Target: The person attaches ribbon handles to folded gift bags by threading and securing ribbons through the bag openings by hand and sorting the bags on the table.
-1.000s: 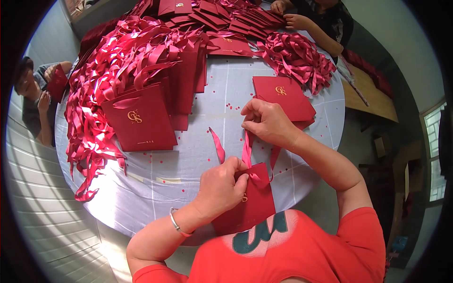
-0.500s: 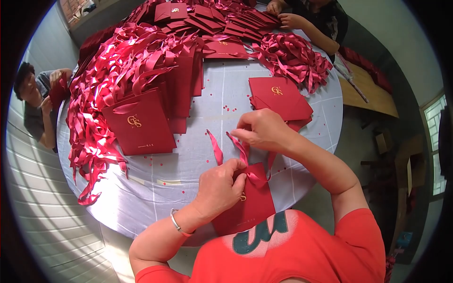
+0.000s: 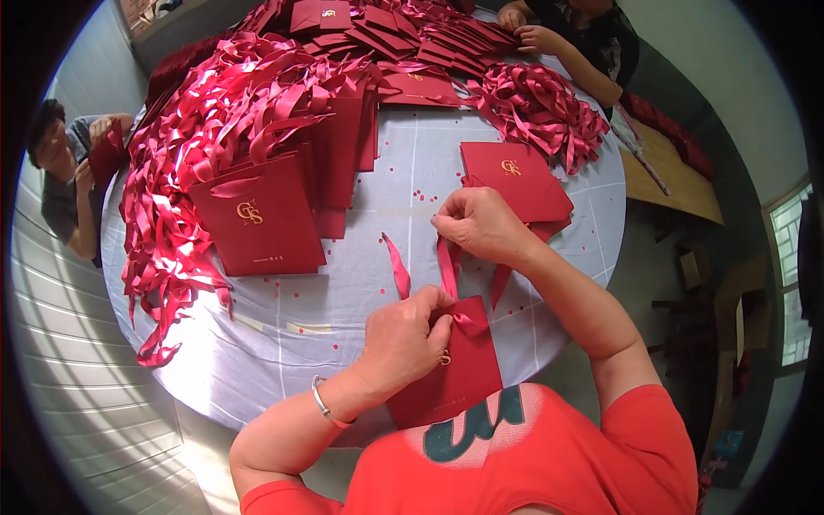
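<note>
A dark red paper bag with gold lettering lies flat at the table's near edge, against the red shirt. My left hand is closed at the bag's top edge, thumb and forefinger pinching the ribbon there. Farther out, my right hand pinches the upper end of a ribbon strand and draws it up from the bag. Another ribbon tail sticks out past my left hand onto the cloth. Part of the bag's lettering is hidden by my left fingers.
Red bags with piled ribbons cover the left side of the round table. A smaller bag stack and a ribbon heap lie right. Two people work at the far and left edges. Red dots are scattered about.
My right hand has closed its fingers on the ribbon end and pulled the strand straighter. My left hand keeps its pinch at the bag's top. The view has shifted slightly.
</note>
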{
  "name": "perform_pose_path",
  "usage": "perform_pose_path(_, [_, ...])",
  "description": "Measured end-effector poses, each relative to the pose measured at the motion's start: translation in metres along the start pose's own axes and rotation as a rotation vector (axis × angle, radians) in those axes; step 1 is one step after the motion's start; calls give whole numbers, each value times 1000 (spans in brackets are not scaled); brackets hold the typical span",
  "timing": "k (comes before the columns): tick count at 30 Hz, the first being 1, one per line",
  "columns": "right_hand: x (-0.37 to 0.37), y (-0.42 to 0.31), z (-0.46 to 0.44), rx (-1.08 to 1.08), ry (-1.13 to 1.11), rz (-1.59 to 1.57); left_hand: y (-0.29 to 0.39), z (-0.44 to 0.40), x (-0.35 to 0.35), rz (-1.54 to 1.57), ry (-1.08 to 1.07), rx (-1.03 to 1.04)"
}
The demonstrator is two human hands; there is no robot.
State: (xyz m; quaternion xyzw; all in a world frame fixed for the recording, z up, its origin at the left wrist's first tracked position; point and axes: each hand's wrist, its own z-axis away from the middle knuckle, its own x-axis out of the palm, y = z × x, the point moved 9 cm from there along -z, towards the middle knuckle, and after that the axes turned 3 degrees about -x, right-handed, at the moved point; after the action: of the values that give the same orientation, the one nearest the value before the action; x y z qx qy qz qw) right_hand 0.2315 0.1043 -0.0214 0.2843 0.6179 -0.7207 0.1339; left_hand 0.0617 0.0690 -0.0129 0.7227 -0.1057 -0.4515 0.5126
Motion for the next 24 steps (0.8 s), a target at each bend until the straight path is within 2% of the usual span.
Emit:
perform_pose_path(1, [-6, -2, 0, -26, 68, 55, 0, 0, 0, -5, -7, -4])
perform_pose_path(8, [-18, -9, 14, 31, 59, 88, -1, -1, 0, -20, -47, -62])
perform_pose_path(10, [-35, -13, 25, -123, 190, 77, -3, -2, 0, -13, -57, -71])
perform_pose_path(14, [-41, -2, 48, -47, 137, 108, -1, -2, 0, -26, -66, -70])
perform_pose_path(19, [-48, 4, 72, -75, 140, 151, -1, -2, 0, -26, -77, -70])
perform_pose_path(21, [-36, -5, 86, -156, -73, 79, -2, -2, 2, -17, -88, -78])
perform_pose_path(22, [-32, -21, 95, -426, -131, 154, -4, -2, 2, -9, -92, -89])
perform_pose_path(24, [-23, -24, 108, -426, -210, 175, -4, -2, 1, 18, -68, -82])
